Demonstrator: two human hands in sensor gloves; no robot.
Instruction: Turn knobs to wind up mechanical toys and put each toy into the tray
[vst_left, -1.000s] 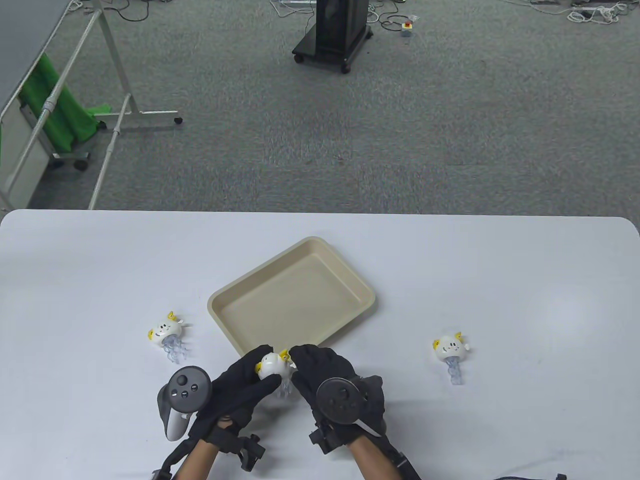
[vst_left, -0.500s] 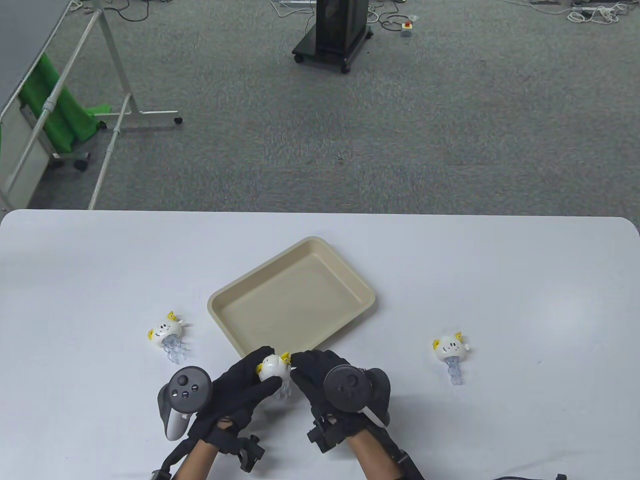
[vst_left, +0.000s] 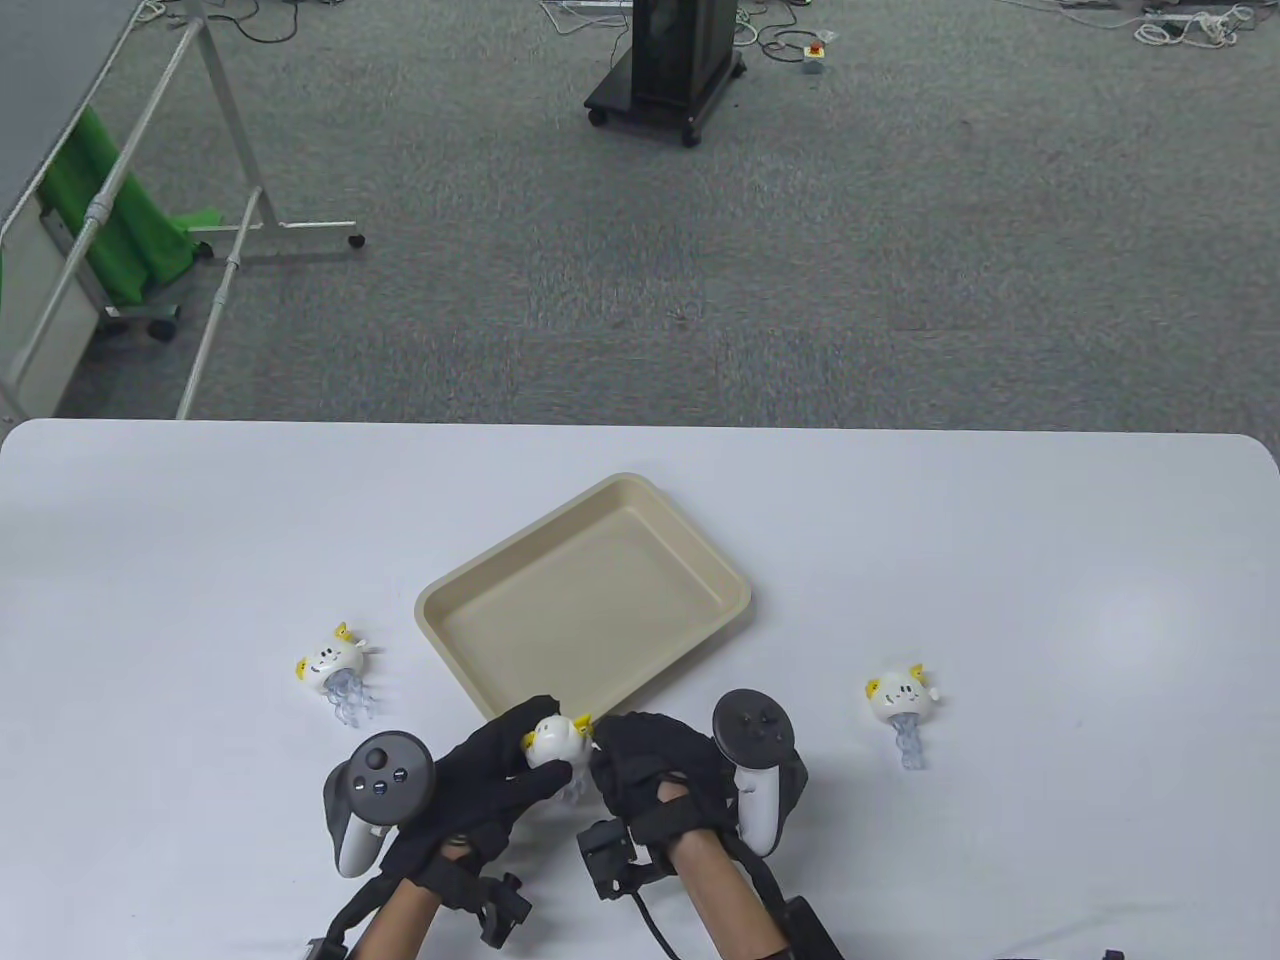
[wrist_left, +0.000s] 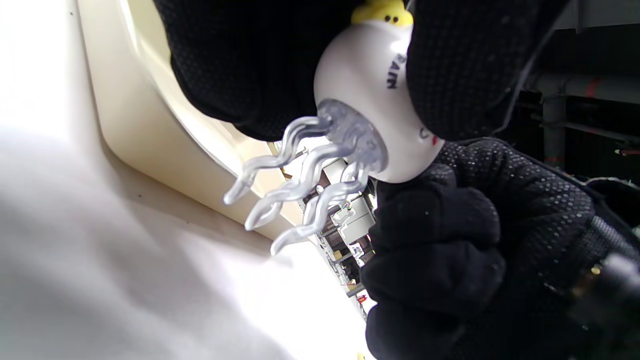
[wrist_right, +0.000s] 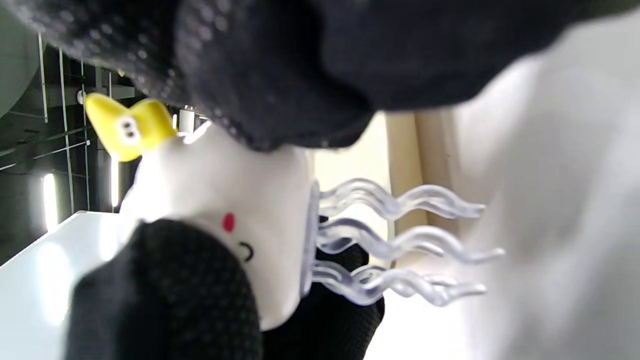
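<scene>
A white jellyfish toy (vst_left: 553, 742) with yellow ears and clear tentacles is held above the table, just in front of the beige tray (vst_left: 640, 492). My left hand (vst_left: 520, 752) grips its body from the left. My right hand (vst_left: 608, 742) curls onto its right side, and the knob is hidden under those fingers. The left wrist view shows the toy's body (wrist_left: 360, 95), its tentacles (wrist_left: 295, 185) hanging free and the tray's rim (wrist_left: 145, 125) behind. In the right wrist view the toy (wrist_right: 220, 195) sits between black gloved fingers (wrist_right: 280, 80). Two more toys lie on the table.
One matching toy (vst_left: 333, 665) lies left of the tray, another (vst_left: 902, 697) to the right of my hands. The white table (vst_left: 1050, 560) spreads wide around them. Beyond its far edge are carpet, a metal rack (vst_left: 220, 200) and a black wheeled stand (vst_left: 665, 70).
My right wrist has rolled, swinging its tracker from the top of the hand to the right side, fingers staying on the toy. The toy shifted slightly right. The left hand held still.
</scene>
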